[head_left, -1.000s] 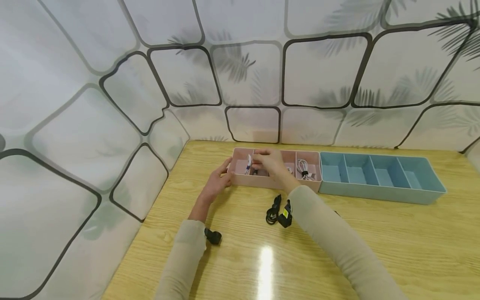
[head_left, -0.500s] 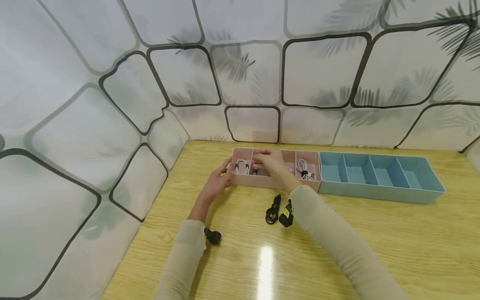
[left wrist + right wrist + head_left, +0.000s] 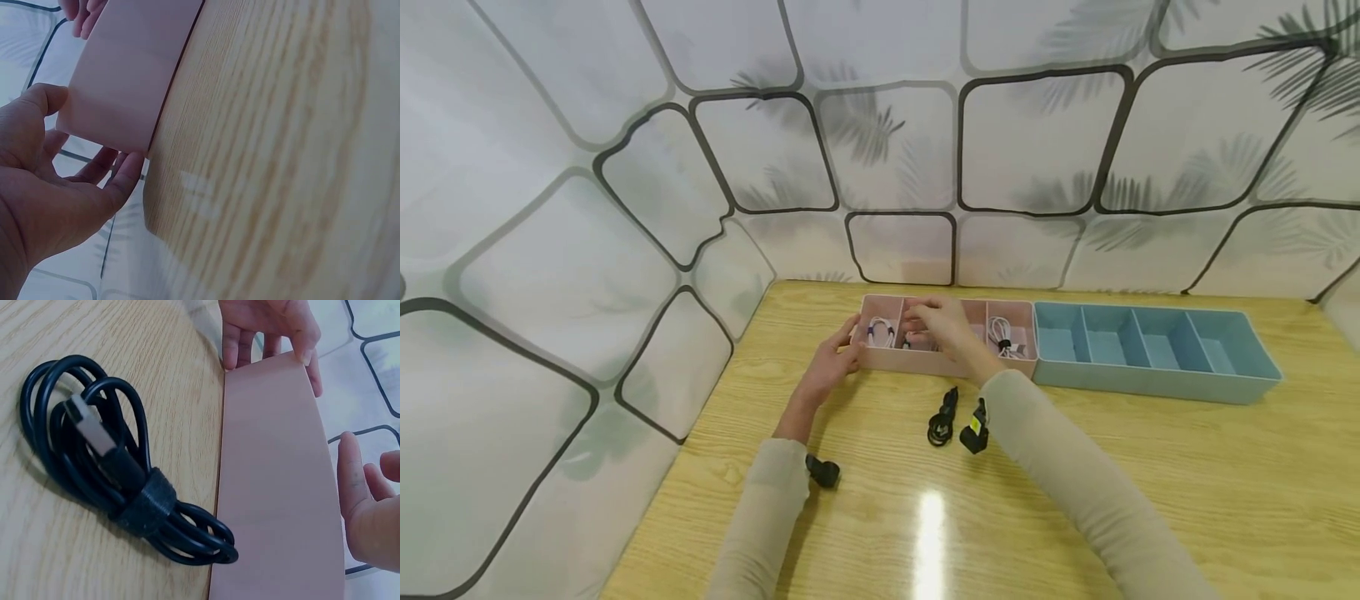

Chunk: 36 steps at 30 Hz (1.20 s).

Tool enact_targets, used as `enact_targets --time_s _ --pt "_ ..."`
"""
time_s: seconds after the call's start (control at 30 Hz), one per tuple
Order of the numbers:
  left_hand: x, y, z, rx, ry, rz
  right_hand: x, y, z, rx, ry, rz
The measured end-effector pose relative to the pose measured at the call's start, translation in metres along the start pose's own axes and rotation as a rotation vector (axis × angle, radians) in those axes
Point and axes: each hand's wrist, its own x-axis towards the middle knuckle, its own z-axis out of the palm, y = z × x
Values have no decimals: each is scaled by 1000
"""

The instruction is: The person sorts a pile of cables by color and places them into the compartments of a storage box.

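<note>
My left hand (image 3: 831, 367) grips the left end of a pink divided box (image 3: 917, 362); in the left wrist view the thumb is at its upper edge and fingertips touch its end wall. My right hand (image 3: 943, 329) hovers over the box's middle compartments, fingers loosely extended, with nothing seen in them. A coiled white cable (image 3: 880, 319) with dark ties lies in the leftmost compartment. Another white cable bundle (image 3: 1000, 329) sits in the rightmost one. Items in the middle compartments are mostly hidden by the right hand.
A coiled black USB cable (image 3: 144, 509) with a strap lies on the wooden table (image 3: 865, 533) in front of the box. A blue divided box (image 3: 1150, 383) adjoins the pink one on the right. A patterned wall covering (image 3: 887, 150) rises behind and at left.
The white cable in the leftmost compartment stood upright a second ago and now lies as a loop there. The head view has shifted slightly. Both hands stay nearly in place.
</note>
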Motion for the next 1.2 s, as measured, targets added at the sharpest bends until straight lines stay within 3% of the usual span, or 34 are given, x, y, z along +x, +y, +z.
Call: enact_targets --time_s 0.4,0.83,1.2 --pt "1 -2 4 -3 13 -20 -9 -3 -14 -2 -51 50" --pt "1 -1 6 -10 42 -34 -27 0 -36 -65 -76 -5" --pt "2 0 9 2 63 -16 -42 -1 -67 -97 -39 -37"
